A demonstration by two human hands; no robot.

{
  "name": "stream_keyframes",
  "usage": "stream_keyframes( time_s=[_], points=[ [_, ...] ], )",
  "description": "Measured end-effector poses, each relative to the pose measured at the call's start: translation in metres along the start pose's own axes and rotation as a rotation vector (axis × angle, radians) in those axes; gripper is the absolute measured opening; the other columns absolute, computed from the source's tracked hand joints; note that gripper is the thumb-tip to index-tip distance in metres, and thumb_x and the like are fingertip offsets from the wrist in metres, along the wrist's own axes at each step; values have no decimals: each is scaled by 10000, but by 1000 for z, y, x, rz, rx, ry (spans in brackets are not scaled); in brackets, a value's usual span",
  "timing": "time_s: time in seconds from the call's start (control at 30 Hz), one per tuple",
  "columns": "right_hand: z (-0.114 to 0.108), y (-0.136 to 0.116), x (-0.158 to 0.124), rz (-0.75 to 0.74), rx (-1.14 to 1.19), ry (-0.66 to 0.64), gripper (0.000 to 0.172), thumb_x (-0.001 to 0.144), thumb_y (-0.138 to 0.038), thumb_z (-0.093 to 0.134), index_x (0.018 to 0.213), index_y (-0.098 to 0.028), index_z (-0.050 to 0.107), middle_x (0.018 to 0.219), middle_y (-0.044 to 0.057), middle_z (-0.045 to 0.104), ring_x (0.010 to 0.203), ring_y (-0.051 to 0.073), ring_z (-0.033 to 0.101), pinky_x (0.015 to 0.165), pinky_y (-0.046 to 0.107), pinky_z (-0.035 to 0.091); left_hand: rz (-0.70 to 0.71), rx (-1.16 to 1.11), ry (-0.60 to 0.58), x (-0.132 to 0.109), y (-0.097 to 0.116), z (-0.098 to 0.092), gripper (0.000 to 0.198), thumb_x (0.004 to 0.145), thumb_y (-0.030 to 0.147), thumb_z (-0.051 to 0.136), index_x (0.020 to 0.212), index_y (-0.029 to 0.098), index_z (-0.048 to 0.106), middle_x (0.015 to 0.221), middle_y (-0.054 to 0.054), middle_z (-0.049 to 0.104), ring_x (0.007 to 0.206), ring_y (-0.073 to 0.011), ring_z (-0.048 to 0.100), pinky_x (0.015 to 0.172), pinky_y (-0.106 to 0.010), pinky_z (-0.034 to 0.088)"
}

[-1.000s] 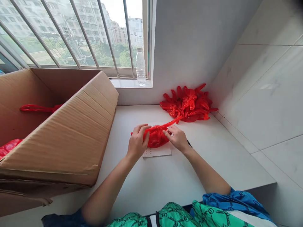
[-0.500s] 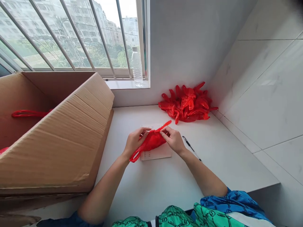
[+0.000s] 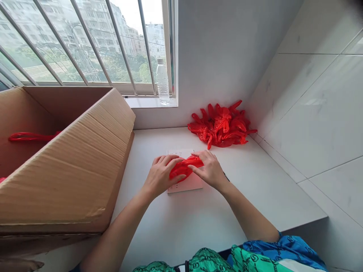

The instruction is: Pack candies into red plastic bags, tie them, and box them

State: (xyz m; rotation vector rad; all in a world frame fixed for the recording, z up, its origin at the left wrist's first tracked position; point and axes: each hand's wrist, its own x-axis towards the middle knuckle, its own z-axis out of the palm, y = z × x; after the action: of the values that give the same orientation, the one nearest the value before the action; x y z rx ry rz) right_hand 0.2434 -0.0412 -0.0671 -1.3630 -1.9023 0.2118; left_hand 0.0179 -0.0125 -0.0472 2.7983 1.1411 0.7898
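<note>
A crumpled red plastic bag (image 3: 185,168) sits between both my hands over a white paper sheet (image 3: 187,184) on the white counter (image 3: 181,219). My left hand (image 3: 160,176) wraps around the bag's left end with fingers curled over it. My right hand (image 3: 209,169) presses on the bag's right end, fingers closed on the plastic. The bag is bunched into a small wad, mostly covered by my fingers.
A heap of red plastic bags (image 3: 222,125) lies in the back corner against the wall. A large open cardboard box (image 3: 73,166) fills the left side, with a red bag handle (image 3: 28,136) inside. A water bottle (image 3: 162,81) stands on the window sill.
The bag's loose handles that stuck out left and right are now tucked in. Both hands have closed together over the bag, squeezing it into a tighter wad on the paper.
</note>
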Motion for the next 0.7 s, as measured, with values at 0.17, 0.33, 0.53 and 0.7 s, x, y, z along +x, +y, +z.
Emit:
stream_keyframes(
  time_s=[0.17,0.33,0.53,0.7],
  points=[
    [17,-4,14,-27,44,4,178,991,-353,546,935,-260,687,871,20,704,880,214,612,891,393,410,-101,7,146,-8,-11,4,216,1006,302,497,995,252,707,905,-15,726,804,-164,648,689,-284,457],
    [-6,29,5,311,342,273,228,956,-418,527,866,-223,603,847,31,691,830,207,631,784,342,485,-467,-433,499,-23,-25,-13,166,951,350,594,1004,213,672,908,-17,703,831,-151,666,761,-264,527],
    [-43,8,-9,179,242,484,237,915,-378,588,1111,-247,567,1114,88,668,1040,259,633,909,443,509,-303,-602,419,-22,-4,-34,251,913,150,485,1046,237,679,939,-34,617,972,-175,631,925,-347,529],
    [-42,-48,3,-201,141,163,188,993,-315,437,1040,-292,618,999,76,680,955,243,654,848,421,529,-73,-527,312,-16,18,-45,323,899,99,388,659,204,577,909,-37,655,897,-169,654,1100,-452,435]
  ],
)
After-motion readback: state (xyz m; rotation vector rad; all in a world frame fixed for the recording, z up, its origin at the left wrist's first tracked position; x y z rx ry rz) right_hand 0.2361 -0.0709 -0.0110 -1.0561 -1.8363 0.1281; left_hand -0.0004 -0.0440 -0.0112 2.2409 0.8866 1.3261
